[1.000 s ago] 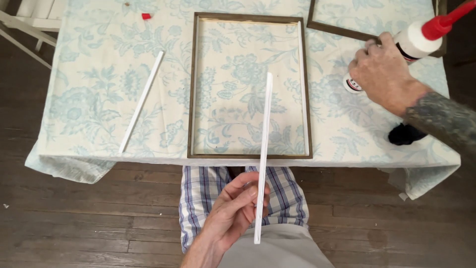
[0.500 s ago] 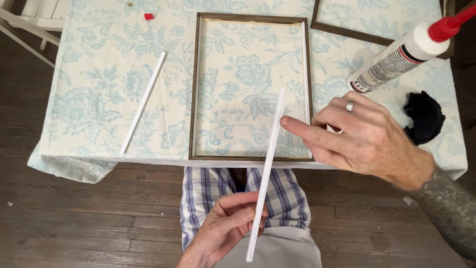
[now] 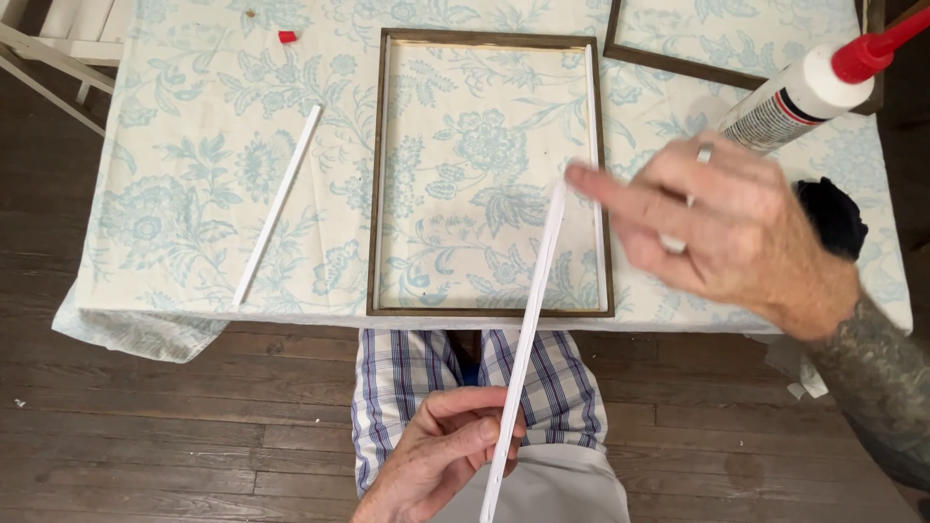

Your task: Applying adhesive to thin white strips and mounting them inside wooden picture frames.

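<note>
One floral tablecloth | dark plank floor | left fingers pinching white strip | right fingers spread

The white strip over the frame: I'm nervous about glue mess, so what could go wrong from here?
1. The left hand pinches the white strip only at its near end, so the far tip could sag or swing against the wooden frame.
2. The glue bottle lies tilted at the table's far right, by the right hand; a stray knock might roll it onto the floral tablecloth.
</note>
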